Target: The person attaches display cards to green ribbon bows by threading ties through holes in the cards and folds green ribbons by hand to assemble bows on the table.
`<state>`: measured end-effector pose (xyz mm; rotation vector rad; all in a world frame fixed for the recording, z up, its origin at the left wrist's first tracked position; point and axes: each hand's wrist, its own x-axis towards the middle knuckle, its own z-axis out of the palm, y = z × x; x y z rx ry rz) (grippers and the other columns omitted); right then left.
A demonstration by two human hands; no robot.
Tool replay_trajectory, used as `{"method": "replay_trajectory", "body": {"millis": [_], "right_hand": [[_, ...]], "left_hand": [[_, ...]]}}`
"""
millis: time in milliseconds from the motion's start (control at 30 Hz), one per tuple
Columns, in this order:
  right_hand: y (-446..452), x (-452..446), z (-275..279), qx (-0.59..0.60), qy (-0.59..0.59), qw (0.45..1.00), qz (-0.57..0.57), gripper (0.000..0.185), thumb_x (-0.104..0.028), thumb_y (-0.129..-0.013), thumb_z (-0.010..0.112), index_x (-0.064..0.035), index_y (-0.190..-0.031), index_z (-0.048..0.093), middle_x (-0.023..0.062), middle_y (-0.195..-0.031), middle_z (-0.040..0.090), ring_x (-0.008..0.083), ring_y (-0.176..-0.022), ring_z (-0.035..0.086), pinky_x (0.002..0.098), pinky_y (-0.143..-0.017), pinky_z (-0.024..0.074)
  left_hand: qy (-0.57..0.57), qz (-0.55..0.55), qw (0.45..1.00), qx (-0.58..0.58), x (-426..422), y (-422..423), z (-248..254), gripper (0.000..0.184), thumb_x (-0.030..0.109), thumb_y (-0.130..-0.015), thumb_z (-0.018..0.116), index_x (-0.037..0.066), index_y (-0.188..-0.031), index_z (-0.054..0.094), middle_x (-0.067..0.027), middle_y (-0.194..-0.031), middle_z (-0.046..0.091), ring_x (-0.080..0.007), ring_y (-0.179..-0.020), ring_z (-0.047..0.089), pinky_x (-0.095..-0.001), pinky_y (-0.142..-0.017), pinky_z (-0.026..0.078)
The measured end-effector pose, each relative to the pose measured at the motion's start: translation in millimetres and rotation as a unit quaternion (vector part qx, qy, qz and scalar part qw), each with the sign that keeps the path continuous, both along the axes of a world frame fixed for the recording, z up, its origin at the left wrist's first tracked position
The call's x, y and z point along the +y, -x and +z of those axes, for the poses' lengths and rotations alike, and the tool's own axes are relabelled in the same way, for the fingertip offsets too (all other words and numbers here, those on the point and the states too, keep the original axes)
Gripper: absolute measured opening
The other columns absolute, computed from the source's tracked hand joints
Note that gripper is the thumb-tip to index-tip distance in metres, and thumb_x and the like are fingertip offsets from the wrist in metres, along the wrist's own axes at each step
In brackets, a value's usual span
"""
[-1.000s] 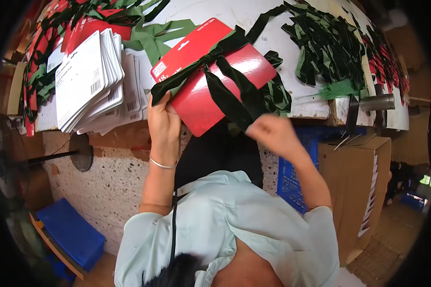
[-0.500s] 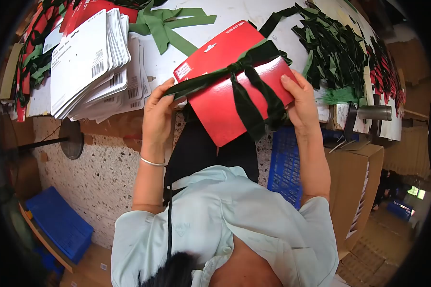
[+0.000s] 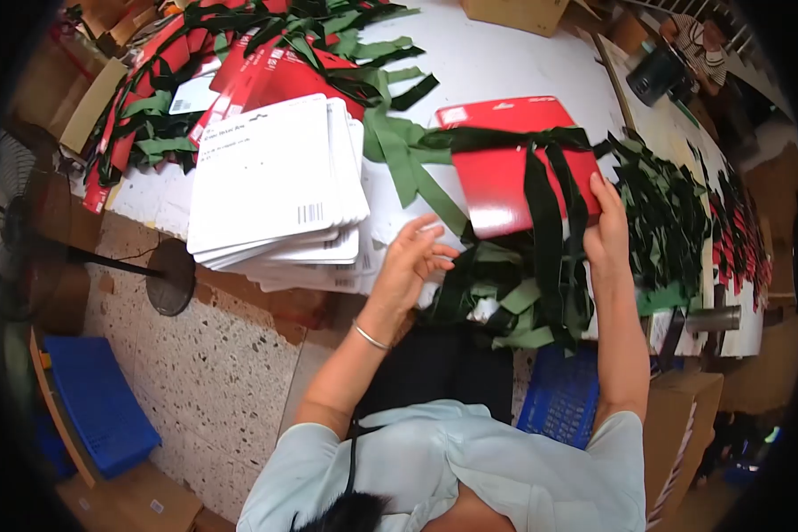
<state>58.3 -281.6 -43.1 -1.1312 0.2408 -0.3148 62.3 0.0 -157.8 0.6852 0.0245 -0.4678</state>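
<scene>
The grip of the right hand is closed on the edge of the red card, far fingers probably behind it, though hidden. The card and its dark green bow extend left from that grip. The left hand, fingers loosely parted, holds nothing visible near the card's lower corner. A light edge pinch would spare the velvet.

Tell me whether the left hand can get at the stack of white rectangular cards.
Likely yes: the left hand looks empty, close beside the stack, whose top card lies uncovered; the glossy red rectangular card is on the hand's other side.
</scene>
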Motion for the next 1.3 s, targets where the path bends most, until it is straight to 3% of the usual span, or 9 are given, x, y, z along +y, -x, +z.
{"method": "replay_trajectory", "body": {"millis": [200,433,567,800,900,1033,1133,1233,1300], "right_hand": [[-135.6,18.1,-14.4,-0.043,-0.051,0.998,0.008,0.024,-0.015,-0.093,0.057,-0.0021,-0.114,0.060,0.0085,-0.110,0.066,0.0185,-0.100,0.062,0.0311,-0.089,0.0482],[-241.3,141.0,-33.7,-0.059,-0.107,0.988,0.093,0.014,-0.021,-0.090,0.062,-0.0114,-0.100,0.058,0.0003,-0.090,0.063,0.0110,-0.077,0.060,0.0271,-0.062,0.0481],[-261.3,216.9,-74.8,0.076,0.074,0.958,0.265,0.019,-0.023,-0.084,0.065,-0.0134,-0.099,0.059,-0.0028,-0.079,0.056,0.0081,-0.069,0.050,0.0230,-0.056,0.0375],[-239.8,200.6,-113.3,0.098,0.140,0.966,0.192,0.060,-0.026,-0.081,0.071,-0.0048,-0.131,0.046,0.0114,-0.108,0.061,0.0153,-0.089,0.058,0.0286,-0.075,0.0467],[-229.0,194.5,-117.5,0.028,0.276,0.947,0.164,0.073,-0.035,-0.081,0.071,-0.0048,-0.139,0.039,0.0192,-0.135,0.042,0.0238,-0.108,0.055,0.0338,-0.097,0.0408],[-246.3,218.9,-133.9,-0.087,0.499,0.854,0.117,0.076,-0.041,-0.078,0.070,-0.0155,-0.142,0.038,0.0289,-0.144,0.030,0.0411,-0.128,0.039,0.0430,-0.105,0.0331],[-262.3,242.9,-150.1,-0.114,0.550,0.812,0.155,0.061,-0.039,-0.078,0.065,-0.0333,-0.137,0.046,0.0246,-0.148,0.028,0.0473,-0.122,0.041,0.0464,-0.102,0.0365],[-279.5,251.9,-170.1,-0.185,0.654,0.717,0.156,0.054,-0.037,-0.083,0.058,-0.0353,-0.136,0.046,0.0227,-0.146,0.032,0.0454,-0.113,0.047,0.0452,-0.097,0.0401],[-290.6,260.1,-182.1,-0.157,0.558,0.796,0.175,0.055,-0.035,-0.082,0.058,-0.0354,-0.136,0.047,0.0222,-0.145,0.033,0.0452,-0.113,0.047,0.0446,-0.098,0.0399]], "left_hand": [[-0.059,-0.037,0.998,0.008,-18.1,-8.2,-22.1,0.029,0.014,-0.092,0.058,-0.004,-0.115,0.053,-0.0112,-0.094,0.063,-0.0176,-0.082,0.064,-0.0262,-0.073,0.053],[-0.056,-0.061,0.996,0.009,-16.1,-8.5,-26.2,0.027,0.012,-0.095,0.054,-0.004,-0.116,0.052,-0.0120,-0.095,0.063,-0.0185,-0.087,0.064,-0.0274,-0.079,0.052],[-0.065,-0.065,0.996,0.017,-16.9,-7.7,-23.9,0.029,0.016,-0.096,0.054,-0.002,-0.119,0.051,-0.0091,-0.095,0.062,-0.0144,-0.087,0.062,-0.0256,-0.079,0.049],[-0.059,-0.068,0.996,0.003,-15.2,-6.1,-23.5,0.028,0.013,-0.096,0.053,-0.004,-0.118,0.051,-0.0105,-0.097,0.062,-0.0172,-0.088,0.063,-0.0273,-0.081,0.051],[-0.076,-0.075,0.994,-0.005,-16.7,-7.7,-24.2,0.028,0.013,-0.096,0.053,-0.004,-0.118,0.051,-0.0103,-0.096,0.062,-0.0164,-0.087,0.062,-0.0269,-0.080,0.050],[-0.054,-0.078,0.995,0.001,-16.7,-6.8,-28.6,0.027,0.013,-0.096,0.053,-0.004,-0.118,0.051,-0.0105,-0.099,0.062,-0.0156,-0.087,0.062,-0.0265,-0.080,0.050],[-0.038,-0.079,0.996,0.006,-19.1,-5.2,-33.0,0.027,0.013,-0.097,0.052,-0.004,-0.118,0.051,-0.0107,-0.103,0.062,-0.0149,-0.087,0.061,-0.0265,-0.080,0.049],[-0.026,-0.076,0.997,0.005,-20.2,-4.8,-37.2,0.028,0.012,-0.097,0.051,-0.004,-0.121,0.049,-0.0103,-0.104,0.062,-0.0147,-0.087,0.061,-0.0267,-0.080,0.049],[-0.018,-0.075,0.997,0.009,-20.1,-3.8,-36.4,0.029,0.012,-0.098,0.050,-0.003,-0.122,0.047,-0.0104,-0.106,0.061,-0.0150,-0.088,0.061,-0.0273,-0.080,0.048]]}}
